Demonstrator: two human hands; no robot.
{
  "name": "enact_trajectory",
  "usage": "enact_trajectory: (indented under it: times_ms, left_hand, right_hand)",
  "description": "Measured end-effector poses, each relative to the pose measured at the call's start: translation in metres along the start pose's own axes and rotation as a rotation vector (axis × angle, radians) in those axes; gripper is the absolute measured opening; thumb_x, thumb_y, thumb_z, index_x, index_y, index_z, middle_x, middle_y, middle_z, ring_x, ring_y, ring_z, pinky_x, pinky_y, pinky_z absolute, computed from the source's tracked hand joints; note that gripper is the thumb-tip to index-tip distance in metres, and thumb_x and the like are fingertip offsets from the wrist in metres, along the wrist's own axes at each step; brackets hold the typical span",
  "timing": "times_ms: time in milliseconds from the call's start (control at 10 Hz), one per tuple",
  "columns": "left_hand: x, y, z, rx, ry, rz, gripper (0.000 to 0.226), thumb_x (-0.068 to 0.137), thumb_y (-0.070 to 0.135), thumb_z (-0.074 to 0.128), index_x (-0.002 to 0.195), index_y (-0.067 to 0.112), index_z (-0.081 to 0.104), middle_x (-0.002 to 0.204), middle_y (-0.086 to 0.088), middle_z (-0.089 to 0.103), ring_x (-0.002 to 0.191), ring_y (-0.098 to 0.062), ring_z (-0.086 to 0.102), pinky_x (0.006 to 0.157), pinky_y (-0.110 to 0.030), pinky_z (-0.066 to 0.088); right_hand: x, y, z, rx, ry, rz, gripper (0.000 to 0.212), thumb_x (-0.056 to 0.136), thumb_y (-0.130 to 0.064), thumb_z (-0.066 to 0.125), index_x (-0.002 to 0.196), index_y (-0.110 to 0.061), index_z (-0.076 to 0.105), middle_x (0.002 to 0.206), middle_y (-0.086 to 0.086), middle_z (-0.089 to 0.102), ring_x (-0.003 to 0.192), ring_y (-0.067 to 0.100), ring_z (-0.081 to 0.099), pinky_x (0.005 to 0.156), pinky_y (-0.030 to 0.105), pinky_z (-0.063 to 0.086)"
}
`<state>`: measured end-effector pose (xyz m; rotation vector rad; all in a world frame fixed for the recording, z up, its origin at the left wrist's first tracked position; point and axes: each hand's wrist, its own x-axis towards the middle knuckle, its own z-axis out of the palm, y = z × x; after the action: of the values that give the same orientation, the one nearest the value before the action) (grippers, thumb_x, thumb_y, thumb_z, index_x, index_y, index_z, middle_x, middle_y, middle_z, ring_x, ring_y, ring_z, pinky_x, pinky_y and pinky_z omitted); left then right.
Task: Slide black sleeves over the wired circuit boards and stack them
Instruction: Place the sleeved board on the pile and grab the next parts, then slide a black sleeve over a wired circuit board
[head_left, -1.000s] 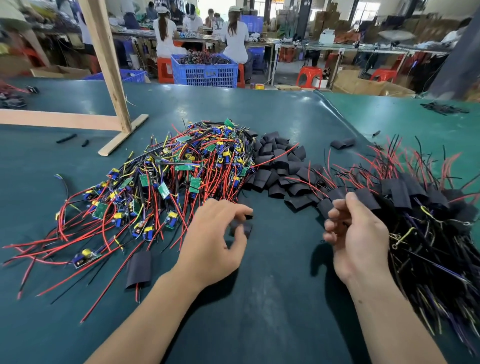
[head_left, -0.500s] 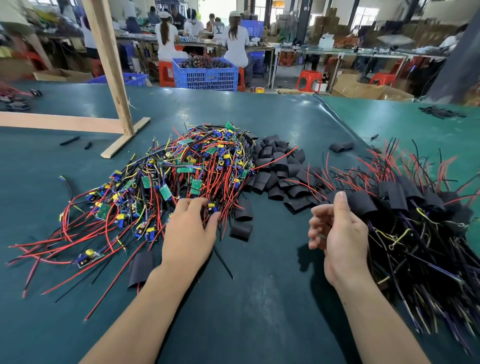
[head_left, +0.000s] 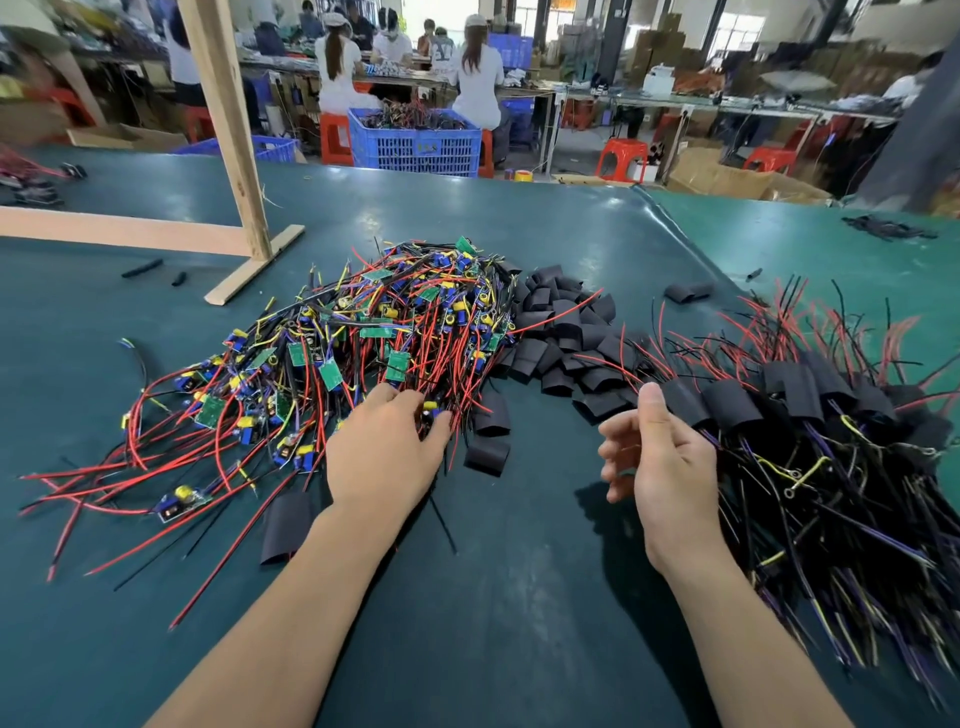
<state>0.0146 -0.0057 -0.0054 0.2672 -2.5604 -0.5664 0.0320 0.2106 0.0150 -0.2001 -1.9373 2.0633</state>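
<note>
Wired circuit boards (head_left: 332, 358), bare, sit in a big tangled heap at about 10 o'clock from the hands, red/black/yellow leads splaying out toward 8 o'clock over the green desk (head_left: 519, 623). Loose black sleeves (head_left: 566, 332) are piled at 12 o'clock, right against the heap's edge, with a few strays nearer, one flat sleeve (head_left: 283, 525) lying by the left forearm. Finished sleeved boards (head_left: 810, 415) form a stack at 2–3 o'clock, wires trailing to 4 o'clock. Left hand (head_left: 387, 457) lies palm-down on the near edge of the bare heap, fingertips curled into the wires around a small board (can't tell if it has a firm pinch yet). Right hand (head_left: 660, 457) hovers just beside the finished stack, thumb up, fingers loosely curled, apparently holding nothing. Progress, judging by pile sizes: a good share done, but the bare heap looks at least as large as the finished stack, so roughly half or more is left. Step in hand seems to be picking the next board; sleeve pickup and sliding come after.
</note>
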Motion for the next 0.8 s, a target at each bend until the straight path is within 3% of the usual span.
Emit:
enact_trajectory:
  times_ms: [100,200,300,500,600,700,800]
  left_hand:
    - [-0.004,0.0,-0.001,0.02,0.018,0.006,0.027,0.092,0.04,0.06,0.087,0.016,0.073,0.087,0.001,0.062,0.079,-0.026,0.06,0.053,-0.028,0.034]
    - [-0.005,0.001,-0.003,-0.092,0.015,-0.022,0.017,0.087,0.034,0.067,0.091,0.019,0.073,0.091,0.003,0.063,0.089,-0.023,0.06,0.062,-0.032,0.047]
    - [-0.005,0.001,-0.005,-0.178,-0.038,-0.017,0.013,0.08,0.034,0.07,0.087,0.022,0.068,0.088,0.008,0.061,0.086,-0.019,0.059,0.069,-0.033,0.05]
    - [-0.008,0.005,-0.012,-0.199,-0.073,0.009,0.022,0.072,0.045,0.072,0.076,0.027,0.06,0.069,0.014,0.06,0.071,-0.011,0.058,0.07,-0.03,0.045]
    - [-0.008,0.004,-0.02,-0.288,0.036,-0.036,0.017,0.074,0.041,0.073,0.074,0.029,0.06,0.058,0.016,0.058,0.06,-0.004,0.057,0.064,-0.027,0.043]
    - [-0.011,0.004,-0.021,-0.521,0.082,-0.122,0.013,0.078,0.03,0.072,0.072,0.027,0.06,0.059,0.017,0.062,0.054,-0.002,0.056,0.056,-0.01,0.039]
    - [-0.012,0.007,-0.02,-0.709,0.077,-0.154,0.014,0.083,0.02,0.071,0.086,0.03,0.062,0.07,0.02,0.068,0.055,-0.005,0.055,0.057,-0.01,0.042]
  right_hand:
    - [-0.001,0.001,0.002,-0.021,-0.002,-0.016,0.054,0.099,-0.051,0.047,0.059,-0.02,0.066,0.054,0.0,0.059,0.042,0.012,0.052,0.036,0.023,0.039]
    - [-0.003,0.002,0.004,-0.05,-0.028,-0.018,0.054,0.1,-0.05,0.046,0.06,-0.019,0.065,0.054,0.0,0.059,0.043,0.013,0.052,0.037,0.023,0.039]
    - [-0.004,0.003,0.005,-0.06,-0.043,-0.022,0.054,0.101,-0.048,0.046,0.061,-0.016,0.064,0.054,0.0,0.058,0.043,0.014,0.051,0.037,0.023,0.038]
    - [-0.006,0.001,0.006,-0.061,-0.044,-0.018,0.054,0.1,-0.048,0.046,0.06,-0.016,0.064,0.054,0.0,0.058,0.043,0.014,0.051,0.037,0.022,0.038]
    - [-0.007,0.0,0.007,-0.07,-0.034,-0.001,0.054,0.1,-0.049,0.046,0.06,-0.018,0.064,0.053,-0.001,0.059,0.043,0.013,0.051,0.038,0.022,0.039]
    - [-0.007,-0.001,0.007,-0.073,-0.029,0.015,0.054,0.1,-0.05,0.046,0.06,-0.018,0.064,0.054,-0.001,0.059,0.043,0.012,0.052,0.038,0.021,0.039]
    - [-0.007,-0.001,0.007,-0.064,-0.032,0.025,0.054,0.1,-0.049,0.047,0.061,-0.015,0.063,0.053,-0.001,0.059,0.042,0.013,0.051,0.038,0.02,0.038]
